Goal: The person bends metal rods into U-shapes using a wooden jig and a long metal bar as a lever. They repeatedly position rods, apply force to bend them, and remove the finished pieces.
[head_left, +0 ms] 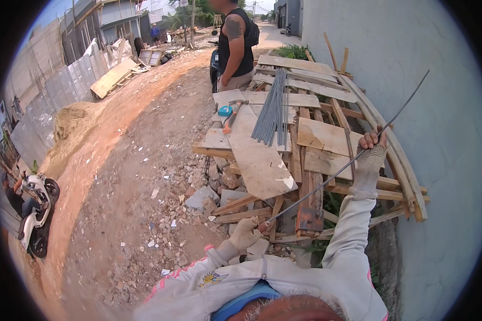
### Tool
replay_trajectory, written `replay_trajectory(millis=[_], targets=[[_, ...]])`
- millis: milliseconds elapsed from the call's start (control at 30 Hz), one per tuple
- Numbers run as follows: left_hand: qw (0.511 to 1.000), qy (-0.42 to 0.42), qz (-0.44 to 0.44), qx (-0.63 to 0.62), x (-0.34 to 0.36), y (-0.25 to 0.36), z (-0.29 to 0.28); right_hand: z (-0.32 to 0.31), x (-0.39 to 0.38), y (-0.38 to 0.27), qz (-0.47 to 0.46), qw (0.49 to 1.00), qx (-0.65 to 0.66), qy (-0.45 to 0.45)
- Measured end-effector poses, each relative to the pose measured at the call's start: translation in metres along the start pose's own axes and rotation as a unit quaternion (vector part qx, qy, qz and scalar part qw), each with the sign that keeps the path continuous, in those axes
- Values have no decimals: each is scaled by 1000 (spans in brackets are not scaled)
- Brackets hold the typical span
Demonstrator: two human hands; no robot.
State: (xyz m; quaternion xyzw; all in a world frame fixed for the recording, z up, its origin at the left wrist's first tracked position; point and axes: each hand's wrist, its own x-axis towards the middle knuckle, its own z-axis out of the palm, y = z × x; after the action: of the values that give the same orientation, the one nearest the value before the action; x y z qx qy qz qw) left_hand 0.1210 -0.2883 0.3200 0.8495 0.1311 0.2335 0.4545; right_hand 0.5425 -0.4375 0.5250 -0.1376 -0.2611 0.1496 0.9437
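Note:
A long thin dark steel rod runs diagonally in front of me, rising to the far right. My left hand, in a pale fingerless knit glove, is closed around its lower end. Farther up, my right hand, gloved likewise, has its fingers curled around the rod. Beyond them, a bundle of cut grey rods lies on plywood sheets. To its left rest a hammer with an orange grip and a teal tape measure.
Beneath the plywood is a heap of timber over rubble. A plain wall closes the right side, long boards beside it. A person in a black sleeveless top stands beyond the heap. A rider on a white scooter is at left.

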Motion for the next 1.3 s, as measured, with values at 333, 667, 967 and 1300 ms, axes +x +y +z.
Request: replay_trajectory(millis=[333, 667, 967, 1300], targets=[[974, -46, -12, -223, 50, 71, 24, 101, -3, -35, -74, 982, -176, 1], [886, -36, -147, -439, 166, 95, 83, 13, -243, 39, 229, 724, -650, -23], [787, -50, -247, -564, 170, 94, 142, -22, -286, 28, 266, 821, -504, 36], [766, -24, -350, -539, 152, 59, 177, -33, -308, 32, 291, 795, -522, 103]])
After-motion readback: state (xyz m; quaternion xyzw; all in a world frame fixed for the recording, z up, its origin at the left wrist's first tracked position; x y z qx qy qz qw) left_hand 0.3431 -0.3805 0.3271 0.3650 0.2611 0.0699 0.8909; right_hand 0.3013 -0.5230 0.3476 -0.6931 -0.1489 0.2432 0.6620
